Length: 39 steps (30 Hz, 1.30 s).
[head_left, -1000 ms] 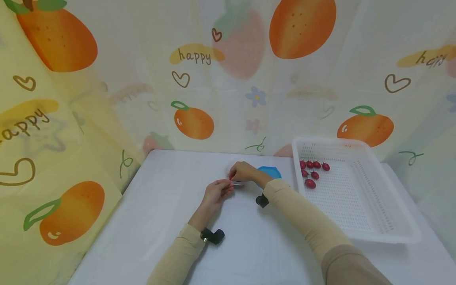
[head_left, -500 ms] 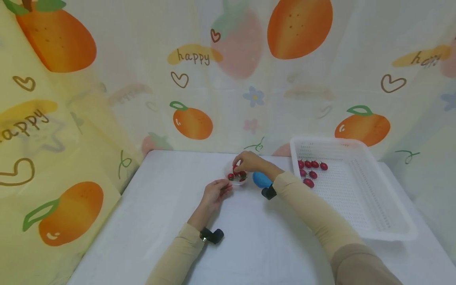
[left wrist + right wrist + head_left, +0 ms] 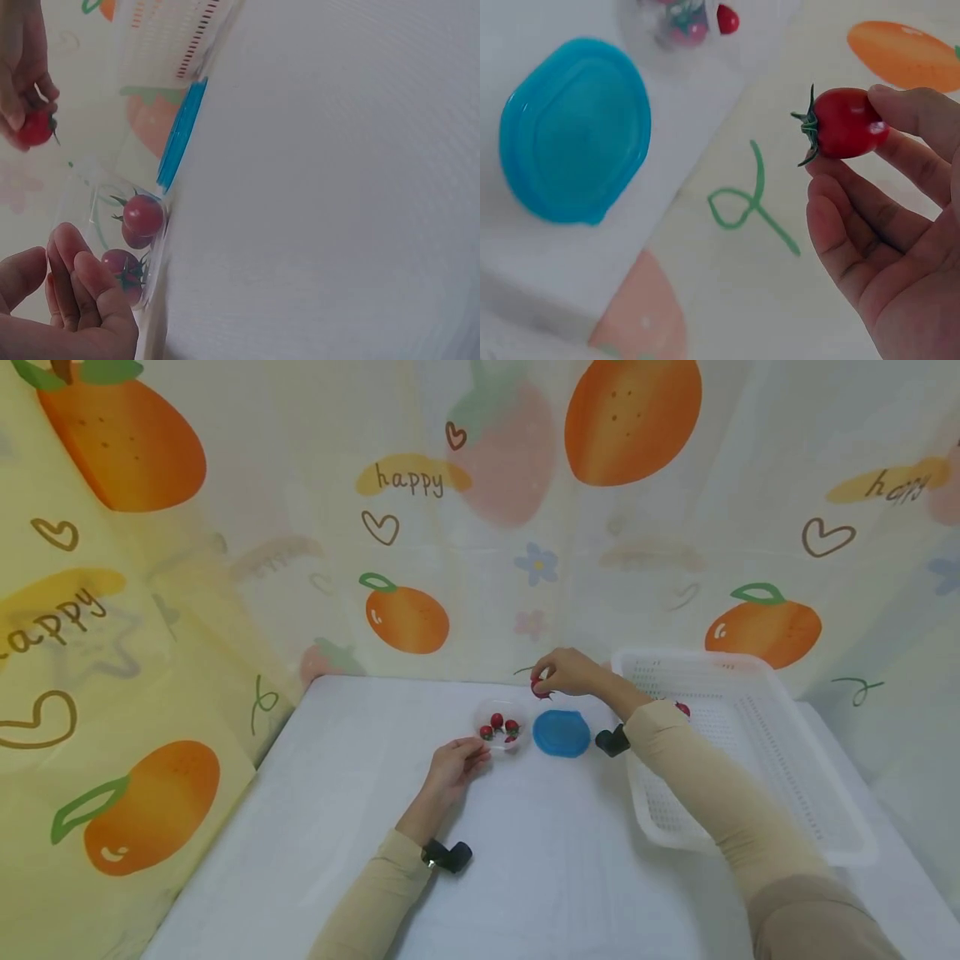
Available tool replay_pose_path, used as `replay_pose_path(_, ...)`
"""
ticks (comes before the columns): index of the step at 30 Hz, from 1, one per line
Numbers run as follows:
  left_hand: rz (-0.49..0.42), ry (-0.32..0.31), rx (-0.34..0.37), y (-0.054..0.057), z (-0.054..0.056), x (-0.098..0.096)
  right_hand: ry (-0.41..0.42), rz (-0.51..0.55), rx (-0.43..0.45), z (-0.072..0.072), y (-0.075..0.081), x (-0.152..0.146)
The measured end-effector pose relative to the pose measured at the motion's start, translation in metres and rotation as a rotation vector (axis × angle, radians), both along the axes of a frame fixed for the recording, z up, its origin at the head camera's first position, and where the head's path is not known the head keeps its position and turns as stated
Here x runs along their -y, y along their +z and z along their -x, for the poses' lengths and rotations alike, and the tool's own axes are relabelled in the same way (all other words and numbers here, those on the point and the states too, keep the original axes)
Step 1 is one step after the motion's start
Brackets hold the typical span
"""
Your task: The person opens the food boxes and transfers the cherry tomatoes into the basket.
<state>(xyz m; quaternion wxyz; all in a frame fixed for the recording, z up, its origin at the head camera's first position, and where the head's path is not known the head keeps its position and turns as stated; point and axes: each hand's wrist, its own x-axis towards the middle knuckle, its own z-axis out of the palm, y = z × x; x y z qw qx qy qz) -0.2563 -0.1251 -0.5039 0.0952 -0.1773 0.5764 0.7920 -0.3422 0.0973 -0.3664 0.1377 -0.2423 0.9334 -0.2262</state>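
Note:
My right hand [image 3: 572, 672] holds a red cherry tomato [image 3: 850, 124] with a green stem between thumb and fingers, raised behind the blue lid [image 3: 562, 733]. In the right wrist view the tomato's stem end points away from the palm. Several more cherry tomatoes [image 3: 142, 216] lie in a small clear plastic container [image 3: 501, 706] on the table. My left hand [image 3: 452, 768] pinches the near left corner of that container's rim, its other fingers loosely curled in the left wrist view. The blue lid lies flat just right of the container.
A large white perforated basket [image 3: 750, 852] stands at the right. One tomato [image 3: 682, 709] shows inside it past my right sleeve [image 3: 712, 785], which hides others. A white cloth covers the table [image 3: 337, 760]; a fruit-printed curtain [image 3: 480, 568] hangs behind it.
My right hand has lifted a cherry tomato up from the container and moved right with it, past the lid. The container's contents and the whole lid now show. My left hand has stayed put.

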Motion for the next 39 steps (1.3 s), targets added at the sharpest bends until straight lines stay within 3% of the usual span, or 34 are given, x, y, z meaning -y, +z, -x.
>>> replay_pose_path(10, 0.009, -0.025, 0.006, 0.0, 0.0, -0.001, -0.106, -0.069, 0.031, -0.009, 0.018, -0.053)
replay_pose_path(18, 0.016, -0.034, -0.001, -0.001, 0.002, -0.001, -0.135, -0.095, 0.011, -0.016, 0.021, -0.09)
replay_pose_path(30, 0.017, -0.017, 0.006, -0.003, 0.0, -0.001, -0.172, -0.124, 0.018, -0.015, 0.0, -0.139)
replay_pose_path(39, 0.013, -0.015, 0.003, -0.004, 0.0, 0.0, -0.212, -0.215, 0.036, -0.011, -0.021, -0.168)
